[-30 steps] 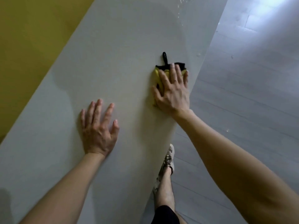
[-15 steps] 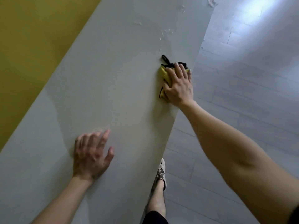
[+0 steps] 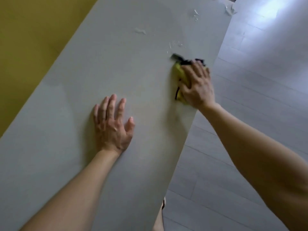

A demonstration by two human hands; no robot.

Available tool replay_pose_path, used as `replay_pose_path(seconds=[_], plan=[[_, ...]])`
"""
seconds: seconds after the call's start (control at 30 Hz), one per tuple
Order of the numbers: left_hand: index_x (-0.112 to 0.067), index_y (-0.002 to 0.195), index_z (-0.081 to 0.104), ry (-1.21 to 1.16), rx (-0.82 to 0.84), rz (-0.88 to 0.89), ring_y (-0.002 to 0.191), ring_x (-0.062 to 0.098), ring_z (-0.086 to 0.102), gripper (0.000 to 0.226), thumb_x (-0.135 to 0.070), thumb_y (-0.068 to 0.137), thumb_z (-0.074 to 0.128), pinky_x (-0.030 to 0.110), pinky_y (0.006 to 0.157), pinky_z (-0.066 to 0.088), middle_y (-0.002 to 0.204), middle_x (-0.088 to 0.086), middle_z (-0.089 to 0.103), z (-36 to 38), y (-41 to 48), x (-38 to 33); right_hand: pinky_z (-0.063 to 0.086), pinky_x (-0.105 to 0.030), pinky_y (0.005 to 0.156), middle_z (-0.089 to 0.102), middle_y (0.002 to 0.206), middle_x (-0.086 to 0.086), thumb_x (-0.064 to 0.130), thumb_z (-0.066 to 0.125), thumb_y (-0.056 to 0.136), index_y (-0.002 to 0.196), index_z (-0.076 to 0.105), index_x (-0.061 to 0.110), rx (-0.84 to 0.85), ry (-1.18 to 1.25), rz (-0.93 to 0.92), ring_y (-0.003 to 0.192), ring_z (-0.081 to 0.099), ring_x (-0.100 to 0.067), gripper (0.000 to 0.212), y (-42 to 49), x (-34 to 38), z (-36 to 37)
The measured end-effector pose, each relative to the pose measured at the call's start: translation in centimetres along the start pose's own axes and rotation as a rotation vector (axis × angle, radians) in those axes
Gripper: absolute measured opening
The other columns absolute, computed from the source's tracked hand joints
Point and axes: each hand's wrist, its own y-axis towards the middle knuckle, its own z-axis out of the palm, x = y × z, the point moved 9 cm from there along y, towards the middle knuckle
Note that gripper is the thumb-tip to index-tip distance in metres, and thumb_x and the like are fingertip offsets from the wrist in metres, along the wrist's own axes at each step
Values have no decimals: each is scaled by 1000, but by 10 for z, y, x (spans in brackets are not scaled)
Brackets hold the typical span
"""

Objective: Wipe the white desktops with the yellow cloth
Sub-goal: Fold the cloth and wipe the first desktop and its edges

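The right hand (image 3: 197, 87) lies flat with straight fingers, pressing the yellow cloth (image 3: 180, 75) on the white worktop (image 3: 83, 80) near its edge. The left hand (image 3: 112, 124) rests flat, fingers spread, well apart from the cloth.

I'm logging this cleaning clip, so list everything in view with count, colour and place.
Flat white desktop: one, greyish white, runs diagonally across the middle of the view.
Folded yellow cloth with black trim: one, yellow and black, on the desktop near its right edge, under the right hand.
Shiny smears: several patches, pale, on the desktop beyond the cloth.
Yellow surface: one, mustard, left of the desktop.
Plank floor: one, pale grey, right of the desktop.
Bare leg: one, bottom edge, beside the desktop.
Left hand: one, flat on the desktop, fingers spread, holding nothing.
Right hand: one, pressing down on the cloth.
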Motion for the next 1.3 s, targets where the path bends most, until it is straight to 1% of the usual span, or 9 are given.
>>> replay_pose_path(seconds=[0.1,0.3,0.37,0.63,0.7,0.87,1.17,1.23,1.3], plan=[[-18,161,50,9,6,-9,157,39,38,67,-49,101,53,62,129,22,169,15,42,-1,2,-2,1,-55,135,18,181,-8,54,47,95,166,40,33,-30,-27,287,168,8,-25,74,4,6,7],[-18,163,48,17,28,-28,159,38,34,65,-43,103,52,64,128,23,172,14,37,-3,0,-3,15,-58,134,24,179,-10,40,68,100,163,49,30,268,89,-689,168,14,-30,67,-122,135,30],[-18,163,48,16,23,-23,159,39,35,65,-43,102,53,65,128,23,172,14,37,-4,1,-5,18,-57,134,27,178,-8,37,72,98,162,51,29,322,101,-778,167,17,-28,67,-104,109,24],[-16,162,49,20,12,-17,158,41,36,66,-43,102,50,65,128,23,171,16,39,-4,4,-4,7,-53,136,24,179,-9,55,46,92,163,46,29,-58,1,296,167,16,-28,75,37,-13,3],[-16,162,49,16,11,-20,158,40,36,66,-43,101,51,65,127,23,171,16,39,-4,2,-3,10,-58,134,23,179,-14,53,51,93,163,47,26,-65,-14,147,167,16,-32,75,0,41,8],[-16,162,49,1,-4,-13,158,40,37,65,-41,103,51,66,127,24,171,16,39,-6,4,-5,16,-57,135,30,177,-11,37,69,98,158,56,27,243,134,-720,167,21,-30,62,-95,119,24],[-16,160,51,0,-21,-18,156,40,39,63,-42,103,50,64,128,24,169,16,42,-3,3,-2,4,-50,136,24,179,-4,55,48,94,162,46,33,-69,52,312,167,13,-23,72,42,-42,-10],[-16,161,51,0,-3,-23,157,40,38,64,-42,103,50,64,128,24,170,16,41,-2,1,-2,6,-54,135,21,180,-7,53,52,95,164,45,31,-53,6,218,168,12,-24,72,10,0,-3],[-15,161,50,1,5,-28,158,39,37,64,-42,102,51,65,127,25,170,16,41,-3,-1,-3,14,-59,133,24,179,-12,47,61,99,162,50,28,57,43,-184,168,16,-29,68,-50,74,10]])
